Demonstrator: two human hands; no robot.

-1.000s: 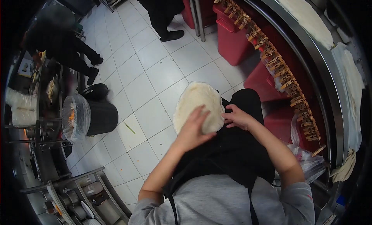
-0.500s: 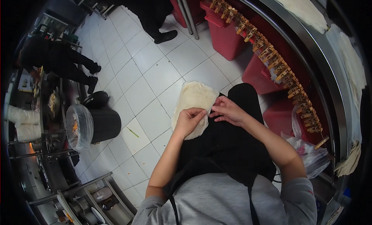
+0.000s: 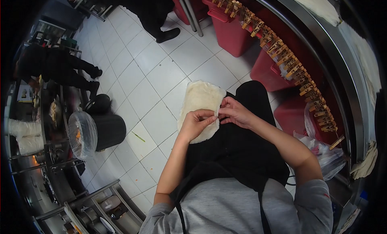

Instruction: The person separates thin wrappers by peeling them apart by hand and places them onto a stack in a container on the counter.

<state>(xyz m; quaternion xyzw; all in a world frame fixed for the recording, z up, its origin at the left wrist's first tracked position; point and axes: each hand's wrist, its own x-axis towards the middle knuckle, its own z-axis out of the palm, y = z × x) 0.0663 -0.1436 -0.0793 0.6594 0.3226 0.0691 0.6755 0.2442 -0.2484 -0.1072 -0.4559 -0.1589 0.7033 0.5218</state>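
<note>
A flat, cream-coloured piece [image 3: 200,96], roughly rectangular with rounded, uneven edges, rests over my lap and the dark apron [image 3: 242,149]. Cloth or dough, I cannot tell which; its rim looks slightly see-through. My left hand [image 3: 196,123] lies across its lower half, thumb and fingers pinched at the right edge. At that same edge my right hand [image 3: 236,113] meets the left fingertips, its thumb and forefinger closed together on the rim. The fingers cover the spot where both hands meet.
Numbered wooden clothespins [image 3: 288,60] line a counter edge at right, above red bins [image 3: 231,32]. A plastic bag [image 3: 322,157] hangs below. At left stand a black bin [image 3: 109,131] with a clear liner and a drawer unit [image 3: 109,205]. Two people in dark clothes stand farther off.
My right fingers have closed in on the piece's right edge, touching my left fingertips. The piece has shifted slightly, and the whole view has tilted a little.
</note>
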